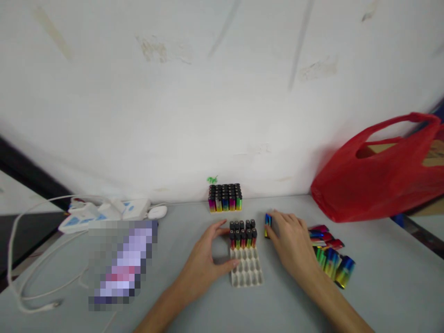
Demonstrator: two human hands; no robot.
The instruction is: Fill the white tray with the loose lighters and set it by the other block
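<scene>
A cream tray with cell holes (247, 273) lies in front of me, its far rows filled with upright rainbow-coloured lighters (243, 233). My left hand (206, 259) cups the tray's left side, thumb and fingers spread around its edge. My right hand (289, 243) rests just right of the tray, fingers pinched on one rainbow lighter (268, 223). A full tray of lighters (225, 198) stands by the wall behind.
Loose rainbow lighters (331, 259) lie in a pile to the right of my right hand. A red plastic bag (378, 180) sits at the far right. A white power strip (104, 212) with cables and a blurred-out object (121, 263) lie on the left.
</scene>
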